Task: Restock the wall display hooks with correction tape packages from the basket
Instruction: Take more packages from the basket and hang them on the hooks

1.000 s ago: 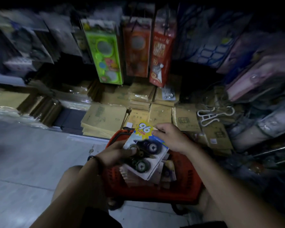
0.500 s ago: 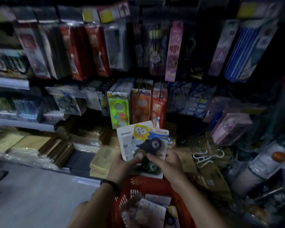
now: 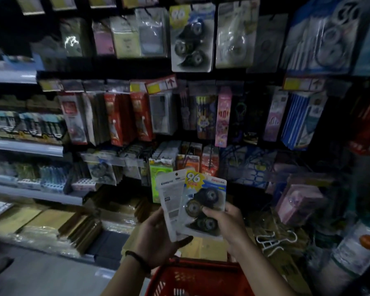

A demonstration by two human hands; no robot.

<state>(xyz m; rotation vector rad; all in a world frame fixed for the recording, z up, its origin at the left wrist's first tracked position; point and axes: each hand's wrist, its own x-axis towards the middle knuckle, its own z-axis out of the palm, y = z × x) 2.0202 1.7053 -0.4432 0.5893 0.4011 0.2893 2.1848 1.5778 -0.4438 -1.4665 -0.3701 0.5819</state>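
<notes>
A single wide-angle camera sits on the person's head and faces forward, tilted a little down, straight at the wall display (image 3: 201, 116) from close by. Its hanging rows fill the upper and middle frame and bend toward the edges. The hands, left hand (image 3: 156, 238) and right hand (image 3: 226, 225), hold correction tape packages (image 3: 192, 201) low at centre, nearest the lens. The basket (image 3: 201, 272) meets the bottom edge; shelves (image 3: 26, 148) and floor (image 3: 41, 274) lie at left.

Cut off and covered
The red basket (image 3: 199, 269) runs off the bottom edge; the front package (image 3: 205, 201) covers part of the rear package (image 3: 169, 197), whose print is too small to read.
</notes>
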